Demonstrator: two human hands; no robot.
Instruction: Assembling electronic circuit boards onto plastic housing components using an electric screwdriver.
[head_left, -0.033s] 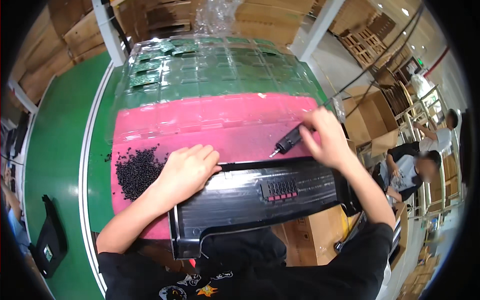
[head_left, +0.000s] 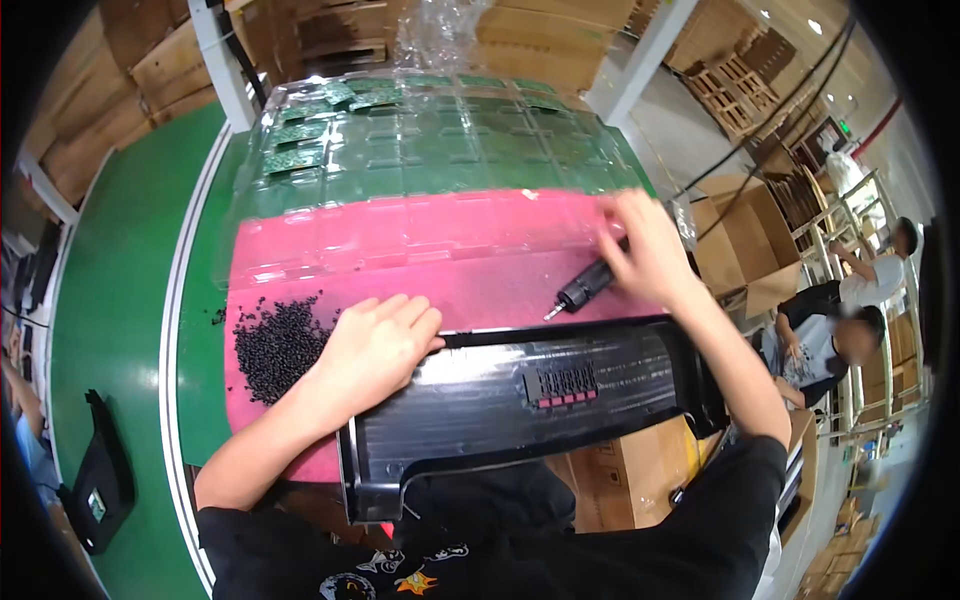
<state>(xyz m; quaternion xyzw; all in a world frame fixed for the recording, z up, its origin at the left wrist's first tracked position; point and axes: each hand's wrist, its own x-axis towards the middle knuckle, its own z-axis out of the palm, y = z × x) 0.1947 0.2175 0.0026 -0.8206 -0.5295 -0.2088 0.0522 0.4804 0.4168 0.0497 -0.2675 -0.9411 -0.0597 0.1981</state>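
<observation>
My left hand point(head_left: 385, 345) lies over the far left edge of a black plastic housing point(head_left: 470, 400), its fingers curled round the rim. Tilted toward me, the housing has a slotted grille point(head_left: 562, 384) through which pink shows. Beyond it, a black electric screwdriver point(head_left: 583, 287) rests on the pink mat point(head_left: 480, 285), bit pointing left and toward me. My right hand point(head_left: 645, 248) arches over the screwdriver's rear end, thumb and fingers apart; the palm hides part of the tool. Beside my left forearm is a heap of small black screws point(head_left: 278, 350).
Clear plastic trays point(head_left: 430, 165) with a few green circuit boards point(head_left: 292, 160) cover the table's far part. An open cardboard box point(head_left: 740, 240) stands to the right, past a hanging black cable point(head_left: 770, 140). Another person point(head_left: 815, 345) sits farther right. A black part point(head_left: 100, 475) is at far left.
My right hand has shifted away from me along the screwdriver, its thumb lifting off the tool's body. The screwdriver stays nearly in place. My left hand keeps its hold on the housing.
</observation>
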